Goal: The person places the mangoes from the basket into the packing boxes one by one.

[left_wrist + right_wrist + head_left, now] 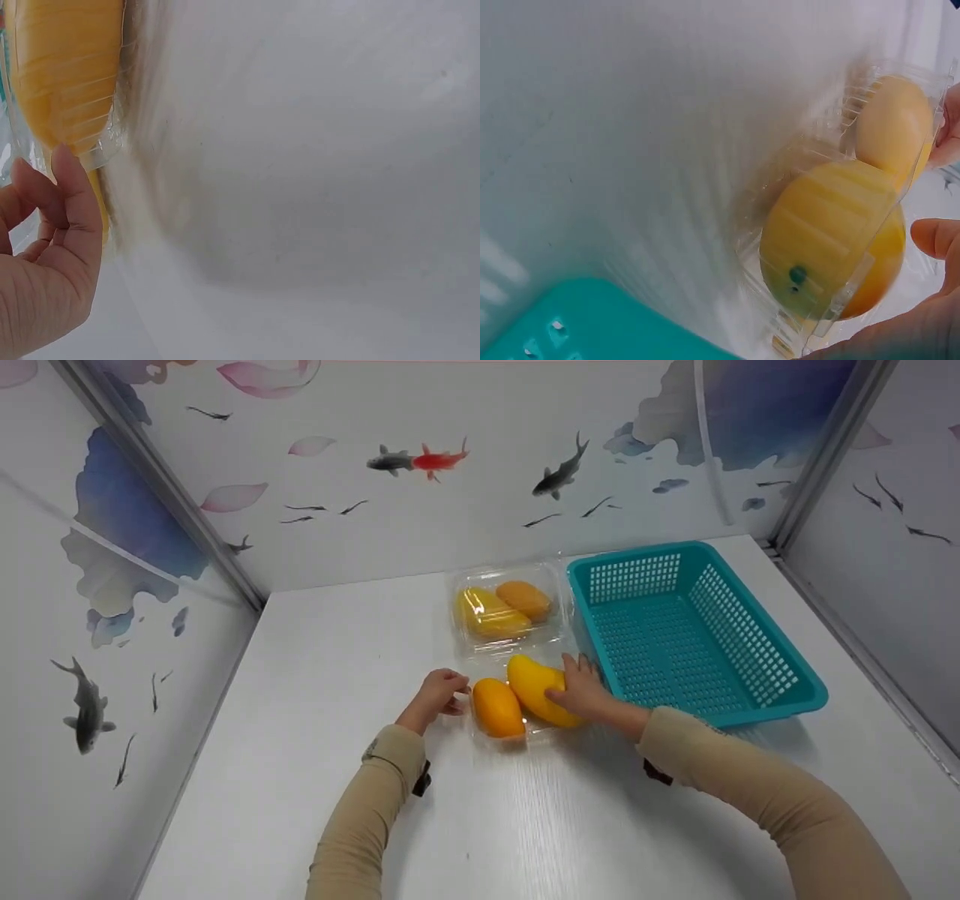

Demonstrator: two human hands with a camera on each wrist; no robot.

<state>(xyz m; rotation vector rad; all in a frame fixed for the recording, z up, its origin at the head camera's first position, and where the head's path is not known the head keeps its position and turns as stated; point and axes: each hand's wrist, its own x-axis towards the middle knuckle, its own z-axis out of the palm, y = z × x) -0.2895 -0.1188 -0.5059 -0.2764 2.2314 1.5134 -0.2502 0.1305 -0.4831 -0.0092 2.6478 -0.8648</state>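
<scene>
An opened clear plastic clamshell box [536,726] lies on the table with two mangoes in its near half. The smaller, orange-yellow mango [498,709] sits on the left, and the larger yellow mango [534,684] on the right. At the box's left edge, my left hand [441,694] pinches the rim between thumb and forefinger, as the left wrist view shows beside the orange-yellow mango [67,67]. My right hand [589,690] lies over the right end of the larger mango [825,232] and the box's right side, fingers extended, thumb toward the fruit. Its fingertips are hidden in the right wrist view.
Behind, the lid half [469,641] of clear plastic lies over or around two more mangoes [491,613]; their exact packing cannot be told through the shine. A teal plastic basket [712,716] stands close on the right. Printed panels [465,532] wall the table's back and sides.
</scene>
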